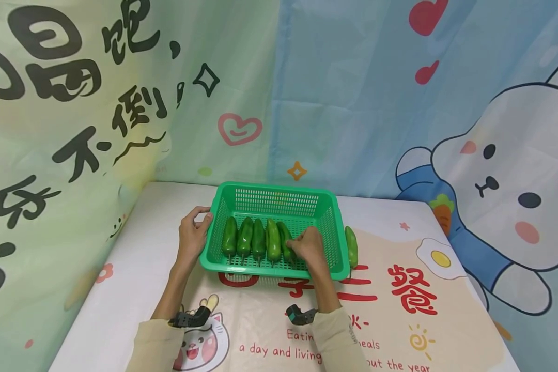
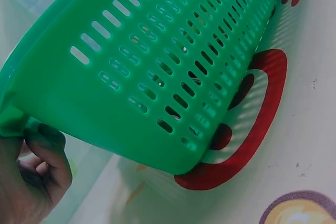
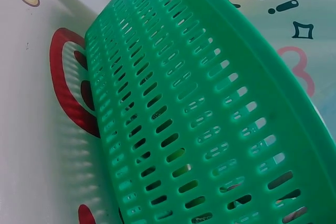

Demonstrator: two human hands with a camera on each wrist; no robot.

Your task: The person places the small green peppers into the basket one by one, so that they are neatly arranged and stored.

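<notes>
A green plastic basket (image 1: 279,188) with slotted walls stands on the table. Inside it, several green peppers (image 1: 245,235) lie side by side, stems toward the person. My left hand (image 1: 192,235) holds the basket's left rim; in the left wrist view its curled fingers (image 2: 50,156) show under the rim's end. Reaching over the near wall, my right hand (image 1: 308,247) pinches the rightmost pepper (image 1: 283,235) of the row. The basket wall (image 3: 173,93) hides most of that hand in the right wrist view. Outside, another green pepper (image 1: 351,248) lies against the basket's right side.
A printed cloth (image 1: 400,330) with red lettering covers the table. Behind and to the left hang cartoon-printed curtains (image 1: 344,103). Each wrist carries a black strapped camera (image 1: 190,318).
</notes>
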